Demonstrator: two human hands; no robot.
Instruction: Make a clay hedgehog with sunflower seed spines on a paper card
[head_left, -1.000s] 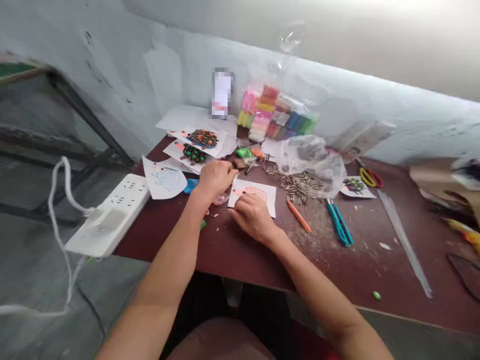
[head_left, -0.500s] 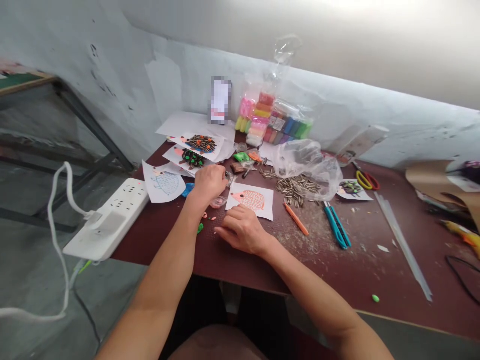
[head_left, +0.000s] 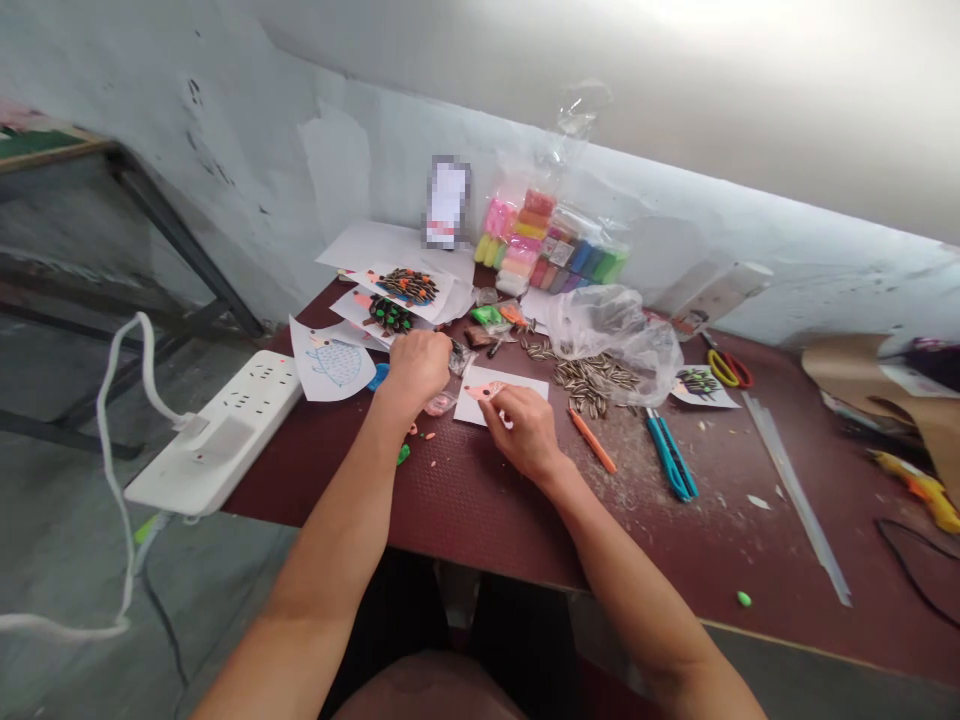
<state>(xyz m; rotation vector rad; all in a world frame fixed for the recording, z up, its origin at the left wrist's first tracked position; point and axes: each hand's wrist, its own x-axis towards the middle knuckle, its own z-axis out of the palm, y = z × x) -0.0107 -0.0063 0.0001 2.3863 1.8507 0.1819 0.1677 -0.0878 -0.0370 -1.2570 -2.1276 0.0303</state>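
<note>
My right hand [head_left: 525, 425] is over a white card [head_left: 466, 409] with a hedgehog drawing [head_left: 482, 389], its thumb and forefinger brought together near the pink snout. Anything pinched there is too small to make out, and the hand covers most of the drawn body. My left hand [head_left: 420, 368] is curled closed just left of the card, beside a small clear plastic bag [head_left: 460, 358]; its fingertips are hidden. Below that hand lie a pink lump in clear wrapping [head_left: 440, 402], small pink bits [head_left: 430, 436] and a green clay piece [head_left: 403, 455].
Sunflower seeds [head_left: 589, 376] lie by a clear bag [head_left: 645, 350]. Nearby are an orange pen [head_left: 592, 441], a teal cutter [head_left: 672, 455] and scissors [head_left: 726, 367]. Hedgehog pictures [head_left: 409, 287] and a power strip [head_left: 217, 430] are left; clay packs [head_left: 555, 250] stand behind.
My right hand has moved up and right from the table onto the card, its fingers now together at the snout. My left hand has stayed almost in place.
</note>
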